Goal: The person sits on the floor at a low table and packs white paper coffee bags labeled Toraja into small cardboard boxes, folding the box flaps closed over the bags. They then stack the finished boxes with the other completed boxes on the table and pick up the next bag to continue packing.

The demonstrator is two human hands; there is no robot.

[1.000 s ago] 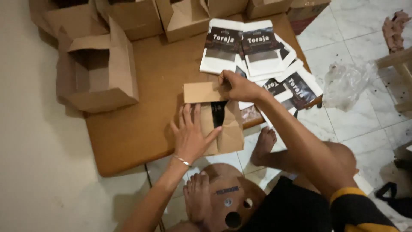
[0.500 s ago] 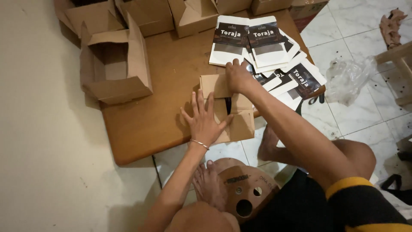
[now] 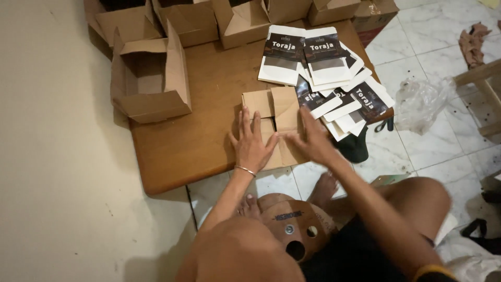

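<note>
A small brown cardboard box [image 3: 275, 107] lies at the front edge of a low wooden board [image 3: 203, 130]. My left hand [image 3: 252, 142] presses flat on the box's left side, fingers spread, a thin bracelet on the wrist. On the right side my right hand [image 3: 313, 141] rests with its fingers on a folded flap. Neither hand grips anything. A pile of white pouches with black labels [image 3: 326, 78] lies just right of the box.
Several open cardboard boxes [image 3: 151, 78] stand along the board's left and back. A crumpled clear plastic bag [image 3: 420, 102] lies on the white tiled floor at right. A round brown disc with holes [image 3: 292, 227] sits between my legs.
My right hand has come down from the box's upper flap to its right side. The dark item seen inside the box is now covered by the closed flaps.
</note>
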